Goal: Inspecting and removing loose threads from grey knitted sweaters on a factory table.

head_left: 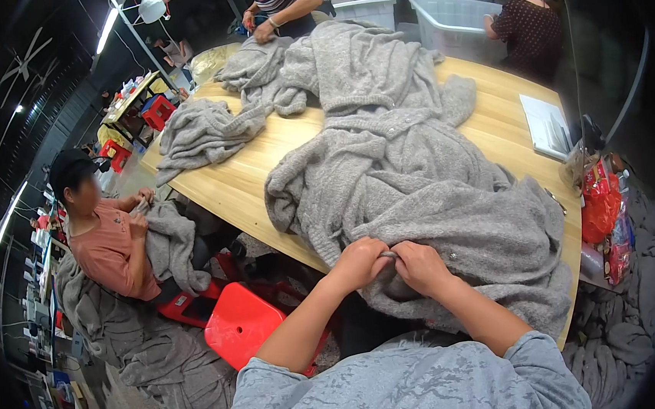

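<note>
A large grey knitted garment (pixel 419 189) lies bunched at the near edge of the wooden table (pixel 505 113). My left hand (pixel 361 262) and my right hand (pixel 420 266) meet at its near side, both closed in a pinch. Between them a short rolled fold of the grey knit shows, held from both sides. Small shiny buttons show on the cloth to the right of my right hand and further up. Beyond it, more grey knitwear (pixel 355 64) is heaped toward the far end. My fingertips are partly hidden in the fold.
A red stool (pixel 243 326) stands left of my left arm. A seated co-worker (pixel 110 229) handles grey knitwear at the left; two others are at the far end. White papers (pixel 544 122) lie on the right, near red bags (pixel 602 198). White tubs (pixel 452 22) stand behind.
</note>
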